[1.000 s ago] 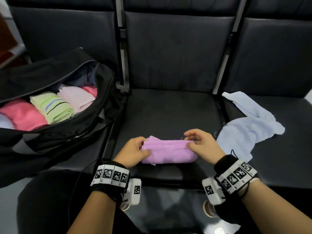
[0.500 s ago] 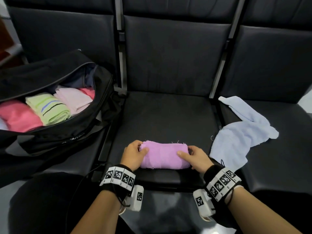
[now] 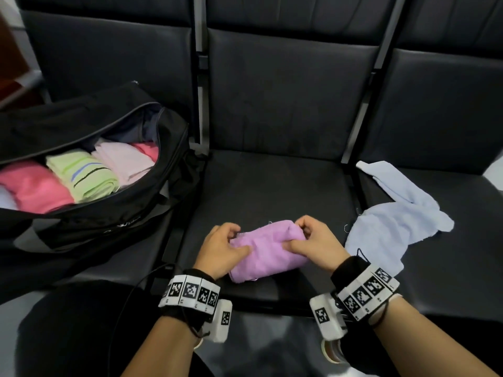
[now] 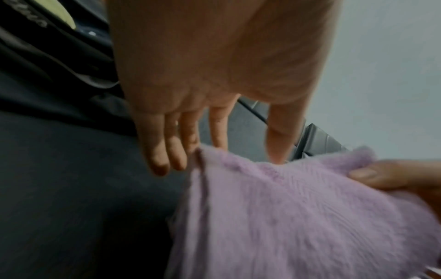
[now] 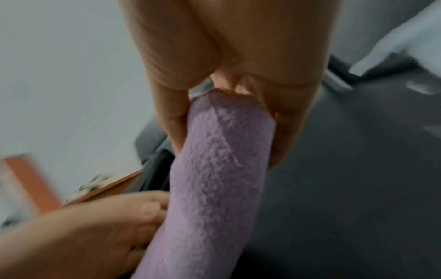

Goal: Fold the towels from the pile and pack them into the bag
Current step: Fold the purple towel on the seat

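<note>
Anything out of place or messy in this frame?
Only the pale blue towel: it lies crumpled and unfolded on the right-hand black seat. The folded purple towel, gripped at its ends by the left hand and right hand, looks tidy.

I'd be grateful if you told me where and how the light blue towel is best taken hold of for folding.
Probably by the narrow strip at its far end, pinched from above. The blue towel lies crumpled on the right seat, and that strip juts clear of the bunched part, so lifting it should let the cloth hang open. Both hands are busy with the purple towel.
</note>
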